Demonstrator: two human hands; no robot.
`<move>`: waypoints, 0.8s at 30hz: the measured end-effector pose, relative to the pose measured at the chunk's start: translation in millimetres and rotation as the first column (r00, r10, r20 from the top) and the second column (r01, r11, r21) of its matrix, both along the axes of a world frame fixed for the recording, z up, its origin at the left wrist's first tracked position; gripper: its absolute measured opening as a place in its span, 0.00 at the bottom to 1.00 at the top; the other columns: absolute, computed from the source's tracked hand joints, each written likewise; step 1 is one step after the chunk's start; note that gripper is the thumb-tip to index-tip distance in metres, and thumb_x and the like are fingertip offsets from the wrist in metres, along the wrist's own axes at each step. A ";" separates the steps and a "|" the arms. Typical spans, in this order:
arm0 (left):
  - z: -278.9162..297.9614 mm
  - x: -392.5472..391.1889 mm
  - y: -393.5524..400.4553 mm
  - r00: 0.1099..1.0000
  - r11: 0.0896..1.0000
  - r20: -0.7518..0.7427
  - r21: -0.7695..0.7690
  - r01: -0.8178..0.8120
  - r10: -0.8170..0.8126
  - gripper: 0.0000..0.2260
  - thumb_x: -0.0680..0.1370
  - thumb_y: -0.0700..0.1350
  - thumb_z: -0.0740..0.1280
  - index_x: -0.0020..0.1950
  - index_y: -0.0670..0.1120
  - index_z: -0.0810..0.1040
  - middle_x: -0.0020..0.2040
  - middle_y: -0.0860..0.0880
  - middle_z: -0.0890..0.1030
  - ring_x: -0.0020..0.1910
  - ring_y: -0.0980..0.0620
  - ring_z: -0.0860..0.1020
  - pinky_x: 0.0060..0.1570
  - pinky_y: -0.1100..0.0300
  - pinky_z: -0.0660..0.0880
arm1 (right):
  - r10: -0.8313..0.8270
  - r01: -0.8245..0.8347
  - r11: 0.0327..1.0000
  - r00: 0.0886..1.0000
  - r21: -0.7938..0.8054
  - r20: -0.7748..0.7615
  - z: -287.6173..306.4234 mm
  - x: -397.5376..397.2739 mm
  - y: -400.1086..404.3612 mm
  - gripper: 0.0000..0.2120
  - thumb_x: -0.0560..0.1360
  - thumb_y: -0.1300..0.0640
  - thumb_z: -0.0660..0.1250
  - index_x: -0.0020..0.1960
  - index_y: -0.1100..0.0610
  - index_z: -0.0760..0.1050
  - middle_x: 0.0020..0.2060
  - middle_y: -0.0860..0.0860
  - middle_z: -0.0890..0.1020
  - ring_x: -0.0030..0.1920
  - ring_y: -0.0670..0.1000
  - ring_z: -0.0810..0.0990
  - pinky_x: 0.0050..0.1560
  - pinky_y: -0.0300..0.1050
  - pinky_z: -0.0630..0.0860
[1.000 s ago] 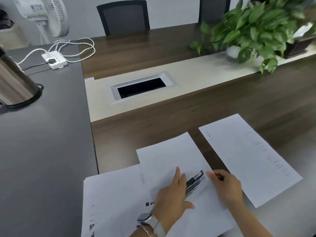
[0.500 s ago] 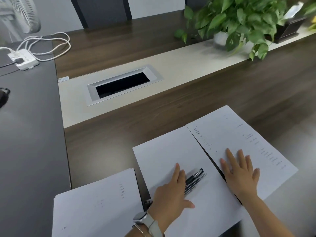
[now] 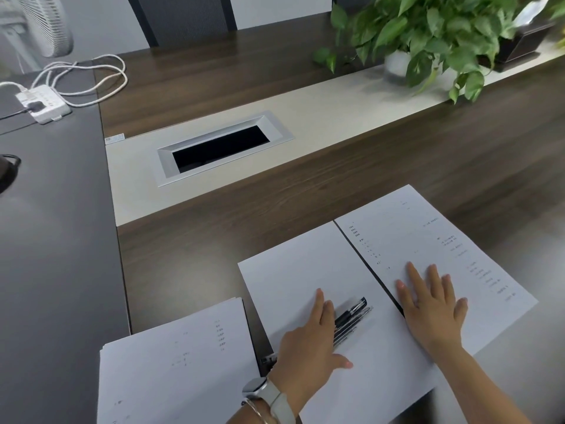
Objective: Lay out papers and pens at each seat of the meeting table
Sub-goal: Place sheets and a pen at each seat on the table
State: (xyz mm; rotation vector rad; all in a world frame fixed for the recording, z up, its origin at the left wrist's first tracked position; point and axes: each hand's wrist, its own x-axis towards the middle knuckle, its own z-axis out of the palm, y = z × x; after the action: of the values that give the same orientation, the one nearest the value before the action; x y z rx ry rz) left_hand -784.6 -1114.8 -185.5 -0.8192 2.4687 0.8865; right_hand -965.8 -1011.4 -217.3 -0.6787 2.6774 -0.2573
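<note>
**Two sheets, one stack, a bundle of pens**

I count two single sheets side by side: the left sheet blank, the right sheet faintly printed. My left hand lies flat over the black pens; my right hand presses flat, gripping nothing. One paper stack sits left on the table.

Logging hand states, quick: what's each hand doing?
Left hand: open, flat on the pens.
Right hand: open, flat on the right sheet.
</note>
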 end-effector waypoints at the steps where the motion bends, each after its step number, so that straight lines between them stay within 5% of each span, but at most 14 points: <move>1: -0.3 -0.3 0.1 1.000 1.000 -0.006 -0.002 -0.006 0.006 0.41 0.75 0.57 0.66 0.78 0.46 0.43 0.77 0.52 0.32 0.60 0.44 0.76 0.56 0.52 0.73 | 0.001 -0.001 1.000 1.000 0.003 0.001 -0.1 0.0 0.2 0.28 0.78 0.40 0.42 0.76 0.44 0.46 0.78 0.50 0.44 0.76 0.54 0.38 0.73 0.57 0.34; 6: 3.2 1.3 6.0 0.991 0.994 -0.098 0.057 -0.089 0.095 0.39 0.74 0.60 0.64 0.77 0.49 0.48 0.78 0.55 0.38 0.67 0.49 0.71 0.62 0.54 0.69 | -0.072 0.051 0.975 0.993 -0.216 -0.091 12.6 10.8 -5.2 0.32 0.76 0.38 0.46 0.76 0.50 0.53 0.77 0.53 0.52 0.77 0.54 0.44 0.74 0.54 0.38; 9: 13.8 3.0 9.7 0.867 0.880 -0.248 0.327 -0.345 0.432 0.28 0.72 0.60 0.67 0.67 0.50 0.66 0.68 0.53 0.69 0.55 0.54 0.76 0.54 0.57 0.76 | -0.065 0.086 0.843 0.996 -0.531 0.057 34.3 45.6 -17.2 0.25 0.77 0.46 0.60 0.69 0.59 0.68 0.68 0.57 0.72 0.69 0.56 0.67 0.68 0.43 0.60; 12: 29.8 8.1 7.7 0.451 0.362 -0.118 0.783 -0.506 0.885 0.05 0.77 0.45 0.67 0.52 0.49 0.75 0.46 0.49 0.81 0.30 0.56 0.77 0.32 0.65 0.76 | 0.060 0.285 0.778 0.853 -0.560 0.518 53.2 97.7 -28.3 0.08 0.77 0.54 0.63 0.54 0.54 0.78 0.51 0.50 0.83 0.54 0.51 0.80 0.50 0.34 0.72; 14: 34.0 19.0 0.7 0.255 0.054 0.071 0.889 -0.454 0.964 0.06 0.77 0.43 0.67 0.53 0.46 0.78 0.44 0.46 0.84 0.33 0.53 0.81 0.34 0.60 0.79 | 0.114 0.388 0.772 0.696 -0.504 0.709 60.3 123.1 -31.9 0.09 0.78 0.52 0.61 0.49 0.52 0.79 0.44 0.51 0.85 0.47 0.51 0.83 0.47 0.39 0.77; 16: 32.7 36.0 -7.1 0.188 -0.093 0.172 0.926 -0.365 0.967 0.11 0.76 0.45 0.67 0.57 0.44 0.79 0.48 0.46 0.86 0.45 0.47 0.83 0.43 0.53 0.81 | 0.167 0.396 0.799 0.577 -0.453 0.799 66.3 142.5 -32.5 0.11 0.78 0.50 0.60 0.50 0.52 0.80 0.44 0.51 0.86 0.46 0.50 0.85 0.47 0.42 0.79; 20: 34.9 64.3 -10.2 0.104 -0.239 0.270 0.940 -0.242 0.957 0.11 0.77 0.41 0.65 0.58 0.40 0.78 0.48 0.47 0.86 0.46 0.52 0.83 0.46 0.58 0.78 | 0.203 0.383 0.826 0.482 -0.414 0.852 72.2 163.0 -31.9 0.09 0.75 0.56 0.66 0.53 0.55 0.80 0.44 0.55 0.87 0.46 0.52 0.83 0.54 0.47 0.78; 24: 34.9 87.6 -5.0 0.088 -0.172 0.204 0.944 -0.281 0.975 0.10 0.73 0.42 0.69 0.53 0.41 0.82 0.49 0.46 0.86 0.51 0.51 0.82 0.51 0.57 0.77 | 0.149 0.403 0.844 0.459 -0.355 0.876 73.0 179.1 -32.1 0.11 0.72 0.59 0.70 0.54 0.57 0.81 0.46 0.63 0.84 0.47 0.58 0.83 0.57 0.54 0.76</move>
State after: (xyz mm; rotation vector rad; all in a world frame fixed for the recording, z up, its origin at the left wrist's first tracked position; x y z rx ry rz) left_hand -697.0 -1119.8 -150.6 -1.7196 0.8111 3.0800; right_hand -786.7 -1043.5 -144.2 -0.2893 1.5758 -1.0978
